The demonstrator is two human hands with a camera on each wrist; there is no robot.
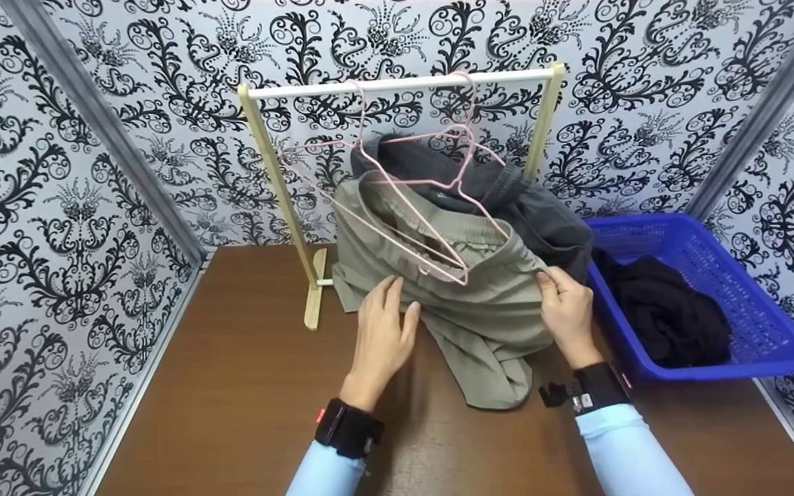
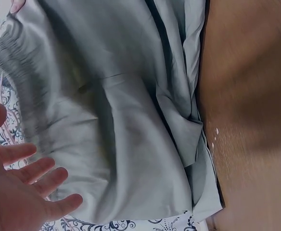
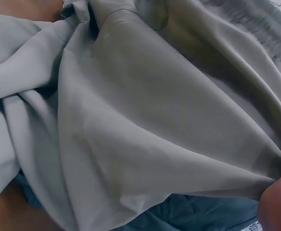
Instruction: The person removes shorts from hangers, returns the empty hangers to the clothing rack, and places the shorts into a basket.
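Note:
Khaki elastic-waist pants (image 1: 486, 303) hang around a pink hanger (image 1: 411, 241), their legs drooping onto the table. At the right side of the waistband my right hand (image 1: 569, 310) pinches the cloth between thumb and fingers and stretches it outward. My left hand (image 1: 387, 337) is in front of the pants with fingers extended; in the left wrist view the left hand (image 2: 25, 187) has its fingers spread beside the waistband, holding nothing. Only part of the right thumb (image 3: 277, 204) shows in the right wrist view, against the taut fabric.
A small rack with a white rail (image 1: 404, 84) and wooden posts (image 1: 269, 158) carries the hangers. Dark grey pants (image 1: 548, 213) hang behind the khaki pair. To the right stands a blue basket (image 1: 776, 331) with a black garment (image 1: 673, 310) inside. Patterned walls enclose the brown table (image 1: 231, 386).

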